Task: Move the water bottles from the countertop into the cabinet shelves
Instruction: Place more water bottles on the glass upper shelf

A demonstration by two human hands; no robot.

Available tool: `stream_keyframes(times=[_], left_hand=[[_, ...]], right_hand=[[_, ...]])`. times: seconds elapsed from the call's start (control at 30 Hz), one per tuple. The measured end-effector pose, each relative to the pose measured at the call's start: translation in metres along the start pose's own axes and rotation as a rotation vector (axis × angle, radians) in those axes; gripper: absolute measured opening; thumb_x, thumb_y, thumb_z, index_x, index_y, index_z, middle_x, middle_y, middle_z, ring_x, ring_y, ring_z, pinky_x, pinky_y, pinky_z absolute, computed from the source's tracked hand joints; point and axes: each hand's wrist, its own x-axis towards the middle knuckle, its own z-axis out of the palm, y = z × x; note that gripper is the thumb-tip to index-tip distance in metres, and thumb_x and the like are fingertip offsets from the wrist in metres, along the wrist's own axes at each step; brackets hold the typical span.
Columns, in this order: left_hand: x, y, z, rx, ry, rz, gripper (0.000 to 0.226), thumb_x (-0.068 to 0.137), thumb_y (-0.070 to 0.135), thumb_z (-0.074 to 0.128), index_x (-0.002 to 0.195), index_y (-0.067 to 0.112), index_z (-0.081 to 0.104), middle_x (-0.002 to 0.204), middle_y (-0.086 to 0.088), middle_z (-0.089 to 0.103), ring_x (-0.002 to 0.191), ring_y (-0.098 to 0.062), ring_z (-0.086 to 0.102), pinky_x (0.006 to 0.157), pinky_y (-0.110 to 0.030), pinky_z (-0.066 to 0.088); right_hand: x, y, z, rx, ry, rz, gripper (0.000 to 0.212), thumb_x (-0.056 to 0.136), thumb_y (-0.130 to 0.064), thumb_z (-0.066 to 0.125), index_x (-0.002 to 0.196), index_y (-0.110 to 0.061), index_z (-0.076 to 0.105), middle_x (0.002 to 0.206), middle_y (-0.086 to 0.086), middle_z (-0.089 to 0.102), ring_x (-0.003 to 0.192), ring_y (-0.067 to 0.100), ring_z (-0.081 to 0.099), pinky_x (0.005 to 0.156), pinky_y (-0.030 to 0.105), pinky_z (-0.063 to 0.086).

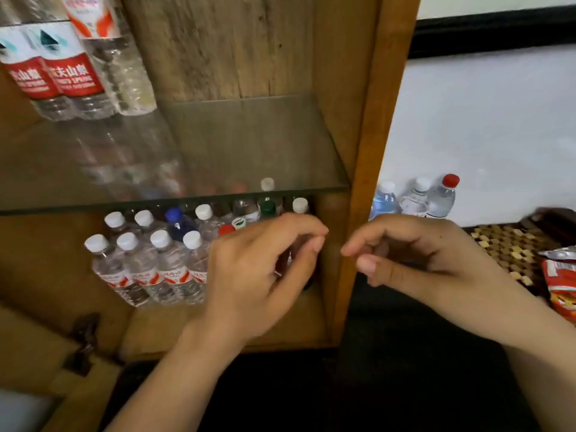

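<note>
Three water bottles stand on the countertop to the right of the wooden cabinet, against the white wall. Several water bottles fill the cabinet's lower shelf, most with white caps, and single ones with blue, green and red caps. Three more bottles stand at the far left of the glass shelf above. My left hand hovers in front of the lower shelf's right end, fingers loosely curled, nothing held; it hides part of a dark bottle. My right hand is just right of the cabinet post, curled and empty.
The right part of the glass shelf is bare. A woven mat and a red snack packet lie on the counter at the right. The cabinet door with a dark metal hinge stands open at lower left.
</note>
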Motion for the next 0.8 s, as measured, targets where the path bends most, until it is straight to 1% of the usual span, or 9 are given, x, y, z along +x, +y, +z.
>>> stream_keyframes(times=[0.1, 0.23, 0.33, 0.4, 0.5, 0.57, 0.63, 0.73, 0.8], left_hand=[[-0.017, 0.013, 0.052, -0.109, -0.023, -0.007, 0.016, 0.088, 0.016, 0.057, 0.093, 0.008, 0.070, 0.077, 0.006, 0.066, 0.067, -0.001, 0.059, 0.060, -0.014, 0.047], [-0.037, 0.030, 0.114, -0.244, -0.090, -0.096, 0.015, 0.090, 0.018, 0.056, 0.093, 0.011, 0.069, 0.077, 0.007, 0.066, 0.067, 0.000, 0.058, 0.060, -0.009, 0.045], [-0.049, 0.036, 0.161, -0.344, -0.139, -0.259, 0.014, 0.090, 0.020, 0.055, 0.094, 0.017, 0.068, 0.080, 0.011, 0.065, 0.070, 0.001, 0.060, 0.059, -0.013, 0.048], [-0.055, 0.035, 0.192, -0.400, -0.154, -0.410, 0.011, 0.089, 0.022, 0.056, 0.094, 0.026, 0.064, 0.081, 0.020, 0.062, 0.074, 0.001, 0.061, 0.062, -0.012, 0.049], [-0.061, 0.027, 0.235, -0.455, -0.164, -0.686, 0.022, 0.090, 0.017, 0.057, 0.093, 0.038, 0.058, 0.083, 0.023, 0.063, 0.082, 0.000, 0.062, 0.070, -0.013, 0.049], [-0.062, 0.018, 0.260, -0.476, -0.169, -0.856, 0.026, 0.090, 0.013, 0.057, 0.095, 0.039, 0.057, 0.088, 0.021, 0.063, 0.086, 0.003, 0.060, 0.075, -0.019, 0.050], [-0.059, 0.008, 0.282, -0.480, -0.180, -0.962, 0.028, 0.090, 0.012, 0.056, 0.096, 0.040, 0.055, 0.089, 0.017, 0.062, 0.088, 0.005, 0.059, 0.079, -0.022, 0.050], [-0.045, -0.009, 0.312, -0.481, -0.227, -1.041, 0.027, 0.090, 0.010, 0.055, 0.098, 0.036, 0.054, 0.093, 0.013, 0.060, 0.089, 0.000, 0.059, 0.085, -0.026, 0.052], [-0.028, -0.020, 0.333, -0.478, -0.229, -1.075, 0.028, 0.088, 0.008, 0.057, 0.106, 0.030, 0.053, 0.096, 0.013, 0.059, 0.089, 0.001, 0.057, 0.088, -0.028, 0.051]], right_hand=[[-0.031, 0.038, -0.013, 0.071, 0.080, 0.082, 0.011, 0.082, -0.025, 0.062, 0.091, -0.027, 0.068, 0.074, -0.008, 0.065, 0.068, 0.009, 0.063, 0.062, 0.020, 0.051], [-0.071, 0.102, -0.021, 0.221, 0.255, 0.260, 0.012, 0.076, -0.020, 0.063, 0.085, -0.015, 0.068, 0.069, 0.008, 0.063, 0.060, 0.013, 0.059, 0.060, 0.019, 0.049], [-0.095, 0.156, -0.025, 0.293, 0.407, 0.411, 0.008, 0.077, -0.013, 0.062, 0.083, -0.013, 0.067, 0.068, 0.007, 0.064, 0.059, 0.012, 0.059, 0.059, 0.018, 0.050], [-0.108, 0.190, -0.032, 0.317, 0.504, 0.504, 0.010, 0.081, -0.003, 0.060, 0.084, -0.011, 0.066, 0.066, 0.005, 0.064, 0.060, 0.007, 0.060, 0.057, 0.015, 0.050], [-0.124, 0.234, -0.046, 0.319, 0.612, 0.637, 0.016, 0.085, -0.002, 0.057, 0.085, -0.015, 0.066, 0.072, 0.002, 0.064, 0.063, 0.005, 0.062, 0.057, 0.015, 0.052], [-0.131, 0.260, -0.056, 0.307, 0.648, 0.707, 0.016, 0.086, -0.004, 0.057, 0.086, -0.018, 0.066, 0.074, 0.002, 0.065, 0.064, 0.004, 0.063, 0.058, 0.015, 0.053], [-0.134, 0.282, -0.066, 0.289, 0.656, 0.769, 0.016, 0.087, -0.006, 0.056, 0.087, -0.020, 0.065, 0.077, 0.002, 0.065, 0.065, 0.003, 0.063, 0.059, 0.017, 0.053], [-0.128, 0.312, -0.082, 0.260, 0.638, 0.828, 0.017, 0.088, -0.006, 0.056, 0.089, -0.021, 0.064, 0.079, 0.001, 0.064, 0.069, 0.009, 0.062, 0.062, 0.020, 0.051], [-0.116, 0.331, -0.093, 0.240, 0.625, 0.843, 0.015, 0.087, -0.006, 0.057, 0.093, -0.019, 0.063, 0.079, -0.001, 0.062, 0.073, 0.013, 0.061, 0.063, 0.023, 0.051]])
